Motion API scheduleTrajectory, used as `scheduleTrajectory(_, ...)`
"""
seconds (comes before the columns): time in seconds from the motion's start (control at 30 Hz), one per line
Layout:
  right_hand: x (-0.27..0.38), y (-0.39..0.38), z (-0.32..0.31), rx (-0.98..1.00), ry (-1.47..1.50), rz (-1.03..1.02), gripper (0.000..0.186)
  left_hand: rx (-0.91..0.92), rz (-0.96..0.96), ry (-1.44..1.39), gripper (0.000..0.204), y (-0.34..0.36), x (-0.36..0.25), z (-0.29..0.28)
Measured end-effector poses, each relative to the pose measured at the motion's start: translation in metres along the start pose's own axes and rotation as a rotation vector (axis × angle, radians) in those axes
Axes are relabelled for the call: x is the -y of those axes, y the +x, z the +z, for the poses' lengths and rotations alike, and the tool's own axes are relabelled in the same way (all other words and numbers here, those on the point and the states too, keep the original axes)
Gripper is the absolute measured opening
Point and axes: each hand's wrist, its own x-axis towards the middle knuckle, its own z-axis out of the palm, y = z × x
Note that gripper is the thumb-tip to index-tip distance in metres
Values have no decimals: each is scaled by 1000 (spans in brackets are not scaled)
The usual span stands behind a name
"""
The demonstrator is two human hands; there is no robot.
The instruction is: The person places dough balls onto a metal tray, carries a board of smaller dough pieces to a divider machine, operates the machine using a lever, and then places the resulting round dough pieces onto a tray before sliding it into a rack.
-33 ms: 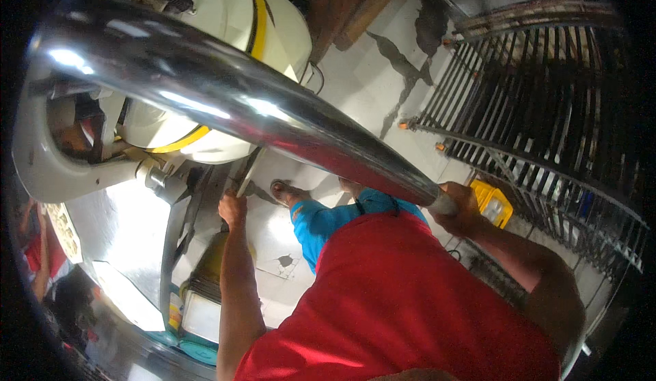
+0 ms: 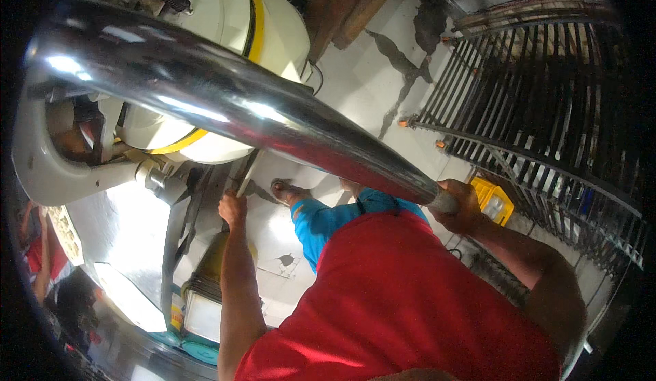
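A long, shiny metal tube (image 2: 205, 101) slants across the view from the upper left, close in front of me. Its narrower end has a dull grey tip, and my right hand (image 2: 459, 207) is closed around that end. Lower and to the left, my left hand (image 2: 233, 208) grips a thin pale rod (image 2: 247, 174). The rod's upper part runs up behind the tube, so its far end is hidden. Behind the tube stands a white rounded machine (image 2: 273, 36) with yellow bands.
At the right stands a dark metal rack (image 2: 519, 101) with many bars. A yellow crate (image 2: 493, 202) sits beside it. To my left is a bright metal table (image 2: 130, 237) with pale pieces on a tray (image 2: 65, 234). Another person (image 2: 41, 258) is at the far left edge. Cracked floor tiles (image 2: 348, 94) lie ahead.
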Motion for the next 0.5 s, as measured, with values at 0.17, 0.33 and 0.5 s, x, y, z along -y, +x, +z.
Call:
scheduleTrajectory(0.17, -9, -3, 6, 2, -9, -4, 42, -34, -38, 29, 21, 0, 1, 4)
scheduleTrajectory(0.33, -2, -7, 2, -22, -204, -40, 44, 9, -43, -6, 24, -1, 1, 1)
scheduleTrajectory(0.5, 8, -2, 1, -6, -213, -132, 38, -29, -53, -30, 25, -4, 0, -1)
